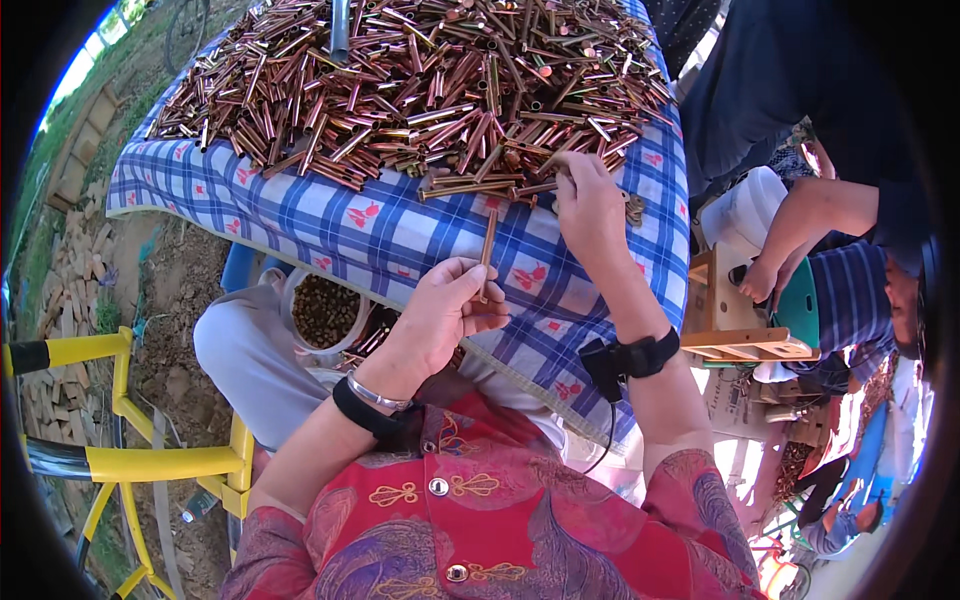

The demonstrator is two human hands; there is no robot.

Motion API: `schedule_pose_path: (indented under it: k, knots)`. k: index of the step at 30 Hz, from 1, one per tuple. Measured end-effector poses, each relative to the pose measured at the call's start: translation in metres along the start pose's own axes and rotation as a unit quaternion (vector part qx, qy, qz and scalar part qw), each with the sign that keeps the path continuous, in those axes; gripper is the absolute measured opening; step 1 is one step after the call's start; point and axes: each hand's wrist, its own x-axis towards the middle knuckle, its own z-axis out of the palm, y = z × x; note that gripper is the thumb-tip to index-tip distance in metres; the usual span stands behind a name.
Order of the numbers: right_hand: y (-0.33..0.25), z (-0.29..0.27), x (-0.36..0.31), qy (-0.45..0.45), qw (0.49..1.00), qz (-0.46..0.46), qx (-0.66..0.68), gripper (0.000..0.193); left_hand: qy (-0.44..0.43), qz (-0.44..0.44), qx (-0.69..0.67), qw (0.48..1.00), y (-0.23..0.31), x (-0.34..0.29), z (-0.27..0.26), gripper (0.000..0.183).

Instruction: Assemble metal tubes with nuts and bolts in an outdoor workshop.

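My left hand (452, 305) pinches a slim copper-coloured metal tube (489, 245), held nearly upright in front of the table edge. At the near right of the pile, my right hand (590, 208) is bent over the cloth with thumb and fingers drawn together; whatever is between them is hidden. Beside its fingers lie several small dull metal pieces (633, 208), partly covered by the hand. A large heap of similar copper-coloured tubes (420, 95) spreads over the table, and a few lie side by side at its near edge.
A blue-and-white checked cloth (300, 235) covers the table. Below its left side stands a white bucket (297, 312) of small brownish parts. A yellow metal frame (165, 463) is at left. At right, another person's arm (815, 225) reaches past a white bucket (743, 212) near a wooden stool (745, 345).
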Motion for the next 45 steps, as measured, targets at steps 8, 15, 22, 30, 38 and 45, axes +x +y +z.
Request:
schedule_pose_path:
  k: [8,15,22,30,38,45]
  knots:
    - [0.007,0.013,0.051,-0.016,0.983,-0.169,-0.067,0.012,-0.039,-0.006,0.043,0.998,-0.001,-0.002,-0.009,0.017]
    - [0.006,-0.044,0.026,-0.046,0.938,0.188,0.288,0.016,-0.029,-0.017,0.042,0.999,-0.001,-0.009,-0.005,0.016]
    - [0.013,-0.017,-0.02,-0.086,0.996,0.018,0.003,0.022,-0.075,-0.025,0.005,0.997,-0.012,-0.009,-0.006,0.011]
    - [0.01,-0.01,-0.019,-0.093,0.992,-0.02,-0.08,0.014,-0.073,-0.028,0.016,0.997,-0.011,-0.01,-0.005,0.009]
    - [-0.022,-0.013,-0.038,0.006,0.999,0.027,0.041,0.008,-0.116,-0.028,-0.013,0.993,-0.009,-0.01,-0.009,0.012]
    - [-0.05,-0.012,-0.062,-0.056,0.959,0.175,0.217,0.009,-0.111,-0.048,-0.026,0.992,-0.008,-0.013,-0.008,0.012]
